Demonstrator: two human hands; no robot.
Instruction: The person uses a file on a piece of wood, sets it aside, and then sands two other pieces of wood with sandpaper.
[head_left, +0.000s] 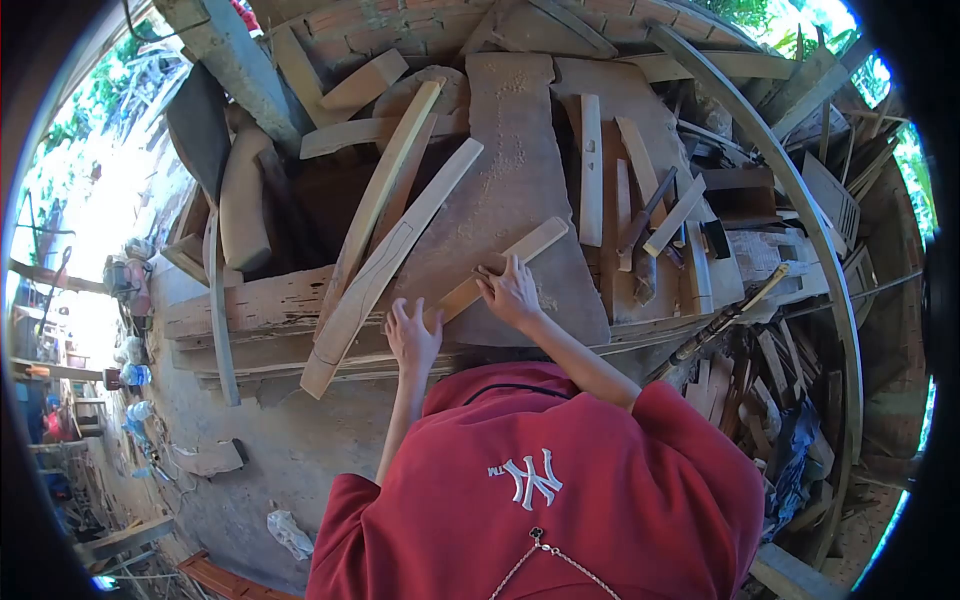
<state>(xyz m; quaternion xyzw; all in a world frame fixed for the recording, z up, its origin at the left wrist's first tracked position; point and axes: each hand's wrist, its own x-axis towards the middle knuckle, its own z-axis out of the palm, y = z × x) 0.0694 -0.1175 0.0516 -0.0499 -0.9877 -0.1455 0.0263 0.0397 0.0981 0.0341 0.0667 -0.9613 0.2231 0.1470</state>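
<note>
A short, pale wooden slat (535,240) lies slantwise on the brown workbench plank (510,150). My right hand (512,292) is closed on the slat's near edge, fingers bent over it around a small dark spot I cannot make out. Beside the slat's lower end is my left hand (412,338), its fingers spread and slightly curled, the thumb touching or very near the wood. Left of that hand, a long board (385,262) with a curved outline drawn on it leans across the bench edge. A second long strip (385,190) lies behind it.
Several tools, among them a dark-handled one (640,225), lie among wood pieces at the right of the bench. A long curved strip (815,230) arches down the right side. Offcuts (775,375) are heaped below it. Crumpled plastic (290,533) lies on the floor.
</note>
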